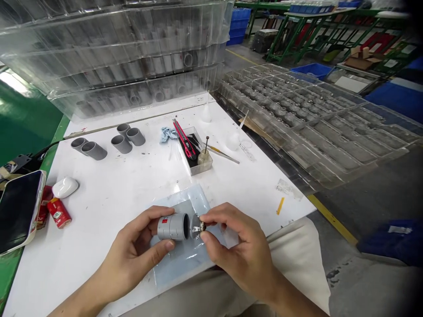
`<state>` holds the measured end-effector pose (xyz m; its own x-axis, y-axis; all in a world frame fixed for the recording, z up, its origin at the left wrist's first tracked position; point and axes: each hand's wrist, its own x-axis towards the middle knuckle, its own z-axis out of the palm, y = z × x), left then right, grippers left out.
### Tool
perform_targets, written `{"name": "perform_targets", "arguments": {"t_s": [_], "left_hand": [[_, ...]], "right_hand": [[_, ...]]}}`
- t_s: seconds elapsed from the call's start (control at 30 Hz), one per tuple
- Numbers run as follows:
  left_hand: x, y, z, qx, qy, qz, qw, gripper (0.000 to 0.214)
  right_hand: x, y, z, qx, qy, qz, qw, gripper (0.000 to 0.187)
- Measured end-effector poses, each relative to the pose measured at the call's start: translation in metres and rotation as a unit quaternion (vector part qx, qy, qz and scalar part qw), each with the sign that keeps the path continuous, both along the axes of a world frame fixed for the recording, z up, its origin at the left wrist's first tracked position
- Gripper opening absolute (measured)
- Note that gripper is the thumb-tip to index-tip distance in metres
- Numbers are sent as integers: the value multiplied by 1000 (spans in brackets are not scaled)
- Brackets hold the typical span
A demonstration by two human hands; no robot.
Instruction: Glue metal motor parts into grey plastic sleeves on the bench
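My left hand (pixel 135 246) grips a grey plastic cylinder (pixel 172 227) on its side, its open end facing right. A small red mark shows on the cylinder's wall. Between thumb and fingertips, my right hand (pixel 234 246) pinches a small round grey part with metal fittings (pixel 196 226). That part sits right at the cylinder's mouth; whether the two touch I cannot tell. Both are over a pale blue mat (pixel 185 264) at the table's near edge. Several grey tubes (pixel 121 144) stand farther back on the white table.
A clear box (pixel 201 168) holds a red utility knife (pixel 184 140) and a small bottle (pixel 203 156), with tweezers (pixel 224 155) beside it. Stacked clear trays (pixel 132 70) of tubes rise behind; a compartment tray (pixel 317 119) lies right. Left are a phone (pixel 21 211) and red can (pixel 59 213).
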<state>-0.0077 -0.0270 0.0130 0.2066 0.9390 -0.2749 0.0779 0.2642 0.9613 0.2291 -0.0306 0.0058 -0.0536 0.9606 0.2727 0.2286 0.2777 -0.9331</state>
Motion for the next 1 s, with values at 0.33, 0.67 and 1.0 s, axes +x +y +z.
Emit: {"name": "perform_targets", "arguments": {"t_s": [0.33,0.67,1.0], "left_hand": [[-1,2,0,21,-24,-26,999,33],[-7,5,-5,53,-12,-69,996,36],[1,1,1,34,-6,-20,999,33]], "right_hand": [[0,3,-3,5,-17,20,1000,20],[2,0,-6,1,-4,43,999,22],[3,2,-4,13,3,59,998,24]]}}
